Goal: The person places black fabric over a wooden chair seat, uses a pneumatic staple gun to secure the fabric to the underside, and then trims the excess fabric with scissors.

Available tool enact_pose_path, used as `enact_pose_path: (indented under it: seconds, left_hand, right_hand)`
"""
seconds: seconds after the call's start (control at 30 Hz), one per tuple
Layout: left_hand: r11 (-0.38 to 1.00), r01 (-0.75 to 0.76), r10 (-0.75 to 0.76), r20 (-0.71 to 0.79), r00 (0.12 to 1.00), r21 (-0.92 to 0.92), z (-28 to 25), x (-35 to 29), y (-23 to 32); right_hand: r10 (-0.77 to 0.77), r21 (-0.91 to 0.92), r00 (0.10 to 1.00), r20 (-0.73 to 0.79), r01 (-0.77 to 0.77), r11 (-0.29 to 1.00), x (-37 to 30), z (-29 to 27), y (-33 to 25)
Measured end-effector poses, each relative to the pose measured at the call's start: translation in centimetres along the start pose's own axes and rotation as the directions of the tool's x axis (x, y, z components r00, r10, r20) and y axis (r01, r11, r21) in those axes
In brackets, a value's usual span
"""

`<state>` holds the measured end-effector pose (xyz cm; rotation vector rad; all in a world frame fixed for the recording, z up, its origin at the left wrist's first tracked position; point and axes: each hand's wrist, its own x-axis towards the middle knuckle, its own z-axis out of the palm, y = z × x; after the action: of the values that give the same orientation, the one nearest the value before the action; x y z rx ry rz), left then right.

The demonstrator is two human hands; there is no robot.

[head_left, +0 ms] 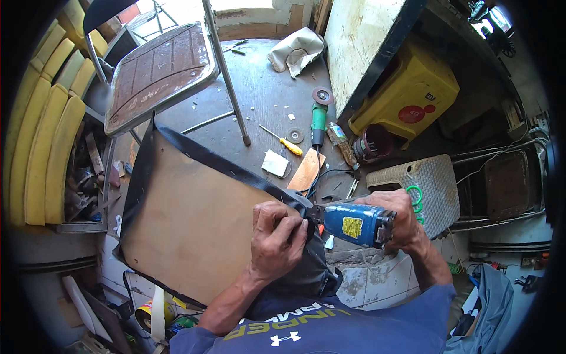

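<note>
A tan seat board (194, 206) lies underside up before me, its edges wrapped in black upholstery material (206, 156) folded inward. My left hand (277, 239) pinches a fold of that black material at the board's near right corner. In my right hand (401, 218) is a blue staple gun (356, 224), held sideways with its nose at the same corner, close to my left fingertips. A green coiled hose (414, 203) hangs beside my right wrist. Whether the nose touches the material is hard to see. Loose black material bunches below the corner.
A folding chair (162, 71) stands at the far left, beside stacked yellow cushions (38, 153). A yellow-handled screwdriver (289, 146), a green angle grinder (319, 115) and a bottle (342, 141) lie on the floor ahead. At right are a grey woven-pattern stool (427, 183) and a yellow container (407, 88).
</note>
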<state>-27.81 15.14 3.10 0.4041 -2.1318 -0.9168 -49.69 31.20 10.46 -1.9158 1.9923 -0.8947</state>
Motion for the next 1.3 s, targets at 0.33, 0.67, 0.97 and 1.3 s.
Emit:
enact_pose_path:
  seconds: [0.33,0.67,0.97,1.3]
  left_hand:
    - [0.997,0.058,-0.057,-0.022,0.998,0.050,-0.4,0.3,0.5]
    - [0.997,0.068,-0.067,-0.029,0.997,0.045,0.0,0.3,0.0]
    - [0.996,0.088,-0.088,-0.013,0.996,0.009,-0.9,0.6,0.2]
    - [0.983,0.174,-0.169,-0.105,0.980,0.051,-2.8,-0.1,0.0]
  right_hand:
    - [0.009,-0.051,0.998,-0.055,-0.012,0.999,-0.1,-1.5,-0.4]
    - [-0.004,-0.058,1.000,-0.012,0.003,0.998,0.5,-1.2,-0.7]
    - [-0.073,-0.095,0.991,0.116,0.084,0.992,2.6,-0.8,-1.3]
    - [-0.041,-0.077,0.990,0.132,0.051,0.996,2.7,-0.7,-1.4]
